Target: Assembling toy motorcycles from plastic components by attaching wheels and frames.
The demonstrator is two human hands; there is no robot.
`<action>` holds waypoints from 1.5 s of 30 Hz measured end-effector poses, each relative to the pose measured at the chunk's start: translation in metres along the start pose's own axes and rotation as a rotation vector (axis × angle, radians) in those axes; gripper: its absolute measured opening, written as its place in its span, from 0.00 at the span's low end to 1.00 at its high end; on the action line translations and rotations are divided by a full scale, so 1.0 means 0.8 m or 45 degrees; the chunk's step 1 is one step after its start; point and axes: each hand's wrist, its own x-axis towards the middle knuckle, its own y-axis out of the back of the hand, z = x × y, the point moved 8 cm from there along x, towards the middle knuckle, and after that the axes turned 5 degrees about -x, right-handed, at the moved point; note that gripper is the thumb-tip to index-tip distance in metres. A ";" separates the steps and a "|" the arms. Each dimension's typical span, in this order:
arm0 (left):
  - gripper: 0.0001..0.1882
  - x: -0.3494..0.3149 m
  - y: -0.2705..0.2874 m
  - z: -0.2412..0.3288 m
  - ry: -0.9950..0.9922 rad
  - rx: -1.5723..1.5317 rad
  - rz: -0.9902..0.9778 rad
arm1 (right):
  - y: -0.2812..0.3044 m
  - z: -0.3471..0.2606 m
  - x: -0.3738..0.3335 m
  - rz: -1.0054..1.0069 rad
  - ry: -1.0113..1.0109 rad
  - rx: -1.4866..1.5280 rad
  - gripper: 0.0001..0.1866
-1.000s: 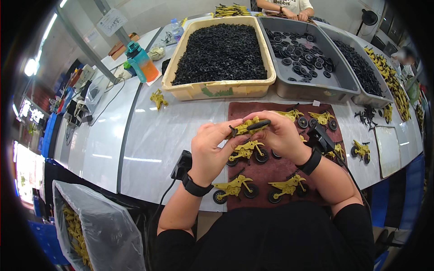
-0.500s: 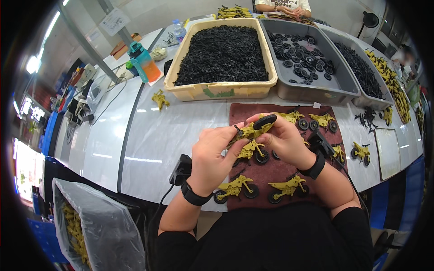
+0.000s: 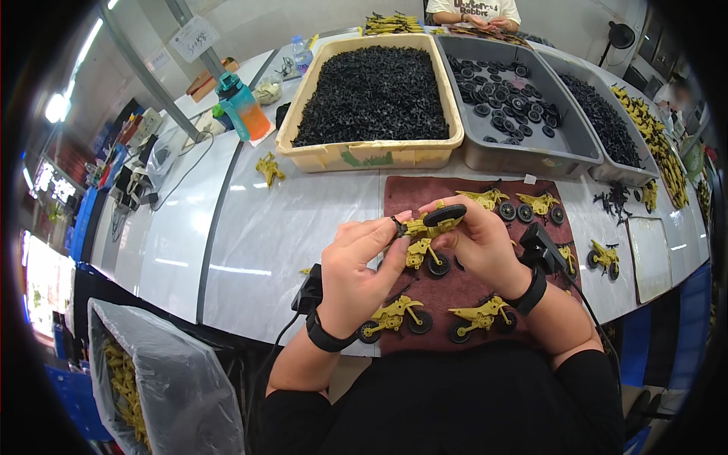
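Observation:
Above the mat, both my hands hold a yellow toy motorcycle [image 3: 413,227] with a black wheel [image 3: 444,215] facing up. My left hand [image 3: 358,265] pinches the end with a small black part, thumb and fingertips together. My right hand [image 3: 485,246] grips the wheel end, with its fingers behind and its thumb in front. Fingers cover part of the toy. Below it, another toy motorcycle [image 3: 418,254] lies on the dark red mat [image 3: 447,288]. Nearer me are two more, a left toy motorcycle [image 3: 396,312] and a right toy motorcycle [image 3: 482,315].
Behind the mat stand a cream bin [image 3: 371,158] of black parts, a grey bin [image 3: 531,158] of wheels and another grey bin [image 3: 626,173]. A teal and orange bottle [image 3: 244,110] is at the left. A plastic-lined container [image 3: 178,364] sits lower left. Across the table are a co-worker's hands [image 3: 493,23].
The held toy motorcycle has turned slightly, so its wheel lies flatter and a little lower. My left hand has shifted slightly, its thumb more upright. Both hands keep their grip.

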 end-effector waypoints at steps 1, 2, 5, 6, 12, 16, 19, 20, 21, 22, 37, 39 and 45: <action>0.10 -0.001 0.000 -0.001 -0.001 0.000 -0.001 | -0.001 -0.001 -0.001 0.001 0.000 0.000 0.16; 0.11 -0.001 0.001 -0.004 0.039 -0.038 0.016 | 0.000 -0.001 -0.002 0.013 -0.001 -0.052 0.16; 0.13 -0.002 0.002 -0.006 0.081 -0.081 0.036 | 0.000 -0.002 -0.005 0.045 -0.017 -0.128 0.16; 0.13 -0.001 0.002 -0.006 0.086 -0.086 0.040 | 0.001 -0.002 -0.006 0.064 -0.033 -0.152 0.16; 0.19 0.006 -0.003 0.014 -0.298 0.036 -0.042 | 0.008 -0.021 -0.004 0.114 0.217 -0.180 0.22; 0.20 0.004 0.001 0.031 -0.331 0.095 0.029 | 0.009 -0.026 0.001 0.021 0.314 -0.186 0.22; 0.22 -0.001 0.002 0.047 -0.515 0.177 -0.023 | 0.014 -0.056 0.002 0.113 0.477 -0.443 0.20; 0.23 -0.003 0.002 0.054 -0.602 0.199 -0.015 | 0.013 -0.070 -0.002 0.120 0.630 -0.605 0.18; 0.24 -0.006 0.000 0.063 -0.692 0.215 -0.011 | 0.010 -0.082 -0.008 0.132 0.780 -0.771 0.17; 0.24 -0.007 -0.001 0.065 -0.692 0.213 -0.013 | 0.010 -0.083 -0.009 0.133 0.778 -0.773 0.17; 0.24 -0.019 0.002 0.067 -0.580 0.065 -0.015 | -0.007 -0.108 -0.035 0.196 0.789 -0.770 0.19; 0.24 -0.015 0.000 0.064 -0.561 0.093 -0.020 | -0.005 -0.101 -0.032 0.216 0.724 -0.744 0.19; 0.24 -0.005 0.005 0.058 -0.557 0.064 -0.084 | 0.003 -0.101 -0.022 0.139 0.768 -0.709 0.19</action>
